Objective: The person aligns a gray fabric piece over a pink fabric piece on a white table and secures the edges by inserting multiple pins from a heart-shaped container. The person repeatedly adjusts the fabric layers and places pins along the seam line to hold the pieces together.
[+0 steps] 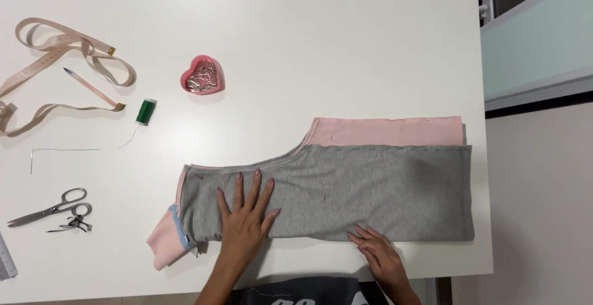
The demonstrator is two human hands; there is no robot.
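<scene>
My left hand [244,209] lies flat and open on the grey fabric piece [346,191], fingers spread, pressing and gripping nothing. My right hand [378,249] touches the near edge of the same piece with bent fingertips; I cannot tell if it pinches the edge or only rests on it. The fabric lies directly under and between both hands, with a pink layer [389,131] showing beyond it, away from me.

To smooth it well, I judge the left palm should stay as an anchor while the right draws the edge straight, with no pulling, because knit fabric stretches easily.

Far to the left of my left hand are scissors [52,208], a green thread spool [146,112], a heart-shaped pin dish [202,76] and a measuring tape [62,64].

My wrists are cut off by the frame. The line of stitches or pins along the far seam is too small to make out.
</scene>
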